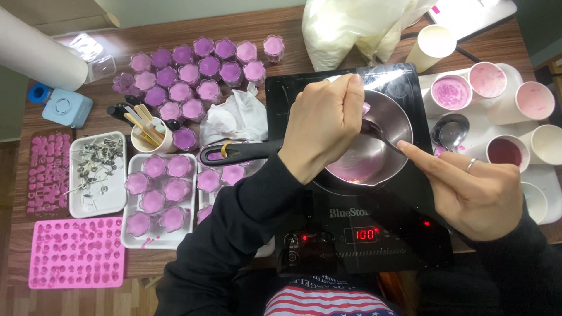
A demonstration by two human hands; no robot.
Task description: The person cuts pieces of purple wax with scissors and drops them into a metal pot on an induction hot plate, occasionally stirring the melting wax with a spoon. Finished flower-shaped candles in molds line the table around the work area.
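Small steel saucepan (pixel 380 126) of pink melt sits on the black induction hob (pixel 374 222) on the desk: left hand (pixel 325 126) clenched above its rim, right hand (pixel 468 187) grasping a metal spoon (pixel 383 136); scraping works best slow and low.

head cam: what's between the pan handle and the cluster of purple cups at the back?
A crumpled white cloth lies between the black pan handle and the purple cups, seen in the head view.

Purple-filled flower cups (pixel 199 73), pink mould (pixel 76 253), black cooktop (pixel 363 234), silver pan (pixel 369 158).
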